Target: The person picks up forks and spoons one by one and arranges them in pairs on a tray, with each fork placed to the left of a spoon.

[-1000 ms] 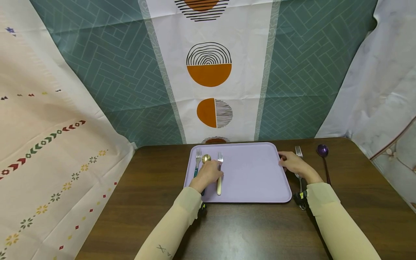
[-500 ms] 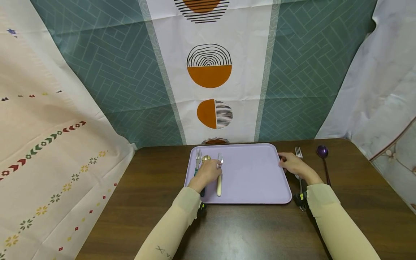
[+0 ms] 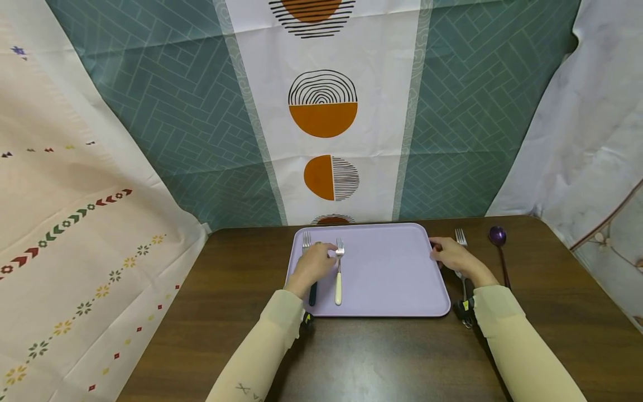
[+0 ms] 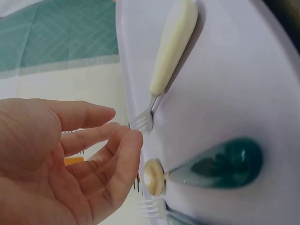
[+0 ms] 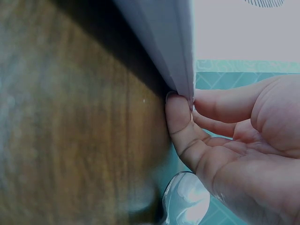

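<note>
Both arms come in from the near side of the desk (image 3: 382,357), in pale yellow sleeves (image 3: 261,346). The L arm leans up & to the R; the R arm leans up & to the L, so the two hands point in at the tray (image 3: 392,273).

The L hand (image 3: 312,263) is over the L part of the tray. Its fingers are softly bent, w/ the thumb apart from the fingertips, & it has nothing in its grip. The tips are right by the prongs of the fork w/ the cream handle (image 3: 339,285); can't tell if they touch.

The R hand (image 3: 454,255) has the R edge of the tray in a pinch, thumb on 1 side, finger on the other. Its wrist is bent a bit toward the tray.

The tray is flat, light purple, at the back of the desk. On its L part are the cream fork, a gold spoon w/ a dark green handle (image 4: 213,166) & a green-handle fork (image 3: 307,241), side by side. The spoon's in the mid. On the desk, R of the tray, is a silver fork (image 3: 460,237), partly hid by the R hand, & then a purple spoon (image 3: 498,237).
</note>
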`<state>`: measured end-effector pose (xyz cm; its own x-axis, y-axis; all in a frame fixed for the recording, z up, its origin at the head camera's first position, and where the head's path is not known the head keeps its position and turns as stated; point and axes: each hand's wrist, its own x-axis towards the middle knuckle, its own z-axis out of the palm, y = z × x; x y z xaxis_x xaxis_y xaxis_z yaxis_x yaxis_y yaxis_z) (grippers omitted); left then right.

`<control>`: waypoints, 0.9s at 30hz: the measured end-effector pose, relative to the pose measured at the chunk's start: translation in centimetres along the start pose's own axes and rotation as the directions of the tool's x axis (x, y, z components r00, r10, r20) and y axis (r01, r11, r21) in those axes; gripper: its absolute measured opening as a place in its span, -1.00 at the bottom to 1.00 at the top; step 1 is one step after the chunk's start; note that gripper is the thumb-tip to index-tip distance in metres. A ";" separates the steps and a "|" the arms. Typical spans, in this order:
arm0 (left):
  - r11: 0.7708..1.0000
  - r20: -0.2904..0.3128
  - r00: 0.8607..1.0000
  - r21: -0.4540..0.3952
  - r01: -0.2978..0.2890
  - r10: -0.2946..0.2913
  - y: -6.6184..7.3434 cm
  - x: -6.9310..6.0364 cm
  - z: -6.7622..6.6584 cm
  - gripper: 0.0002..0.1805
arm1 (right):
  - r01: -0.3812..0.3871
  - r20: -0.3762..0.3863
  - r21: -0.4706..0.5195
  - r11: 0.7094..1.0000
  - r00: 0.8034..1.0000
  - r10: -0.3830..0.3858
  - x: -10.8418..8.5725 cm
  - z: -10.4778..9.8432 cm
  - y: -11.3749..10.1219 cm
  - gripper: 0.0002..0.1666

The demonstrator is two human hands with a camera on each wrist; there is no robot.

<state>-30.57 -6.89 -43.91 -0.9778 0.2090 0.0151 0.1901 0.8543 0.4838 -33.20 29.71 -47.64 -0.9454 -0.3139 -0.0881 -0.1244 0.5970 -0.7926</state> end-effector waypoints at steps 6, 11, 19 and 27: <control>0.999 -0.022 0.998 -0.012 0.053 -0.053 -1.2 -0.1 -0.9 -0.63 | 0.005 -0.004 0.005 1.000 1.000 -0.005 0.1 0.0 0.1 -0.36; 0.994 -0.035 0.996 -0.067 0.083 -0.085 -2.8 -0.5 -1.6 -0.64 | 0.000 -0.001 0.005 1.000 1.000 0.000 0.2 0.0 0.2 -0.36; 0.993 -0.083 0.993 -0.092 0.074 -0.082 -5.0 -0.6 -2.6 -0.65 | 0.003 -0.006 0.007 1.000 1.000 -0.002 0.2 0.1 0.3 -0.37; 0.989 -0.116 0.986 -0.096 0.111 -0.122 -6.6 -0.7 -3.1 -0.63 | 0.004 -0.007 0.013 1.000 1.000 -0.004 0.1 0.1 0.2 -0.36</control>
<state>-31.43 -14.16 -44.44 -0.9973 0.0464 0.0577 0.0710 0.8223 0.5646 -33.33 29.73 -47.86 -0.9471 -0.3106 -0.0807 -0.1239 0.5858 -0.8009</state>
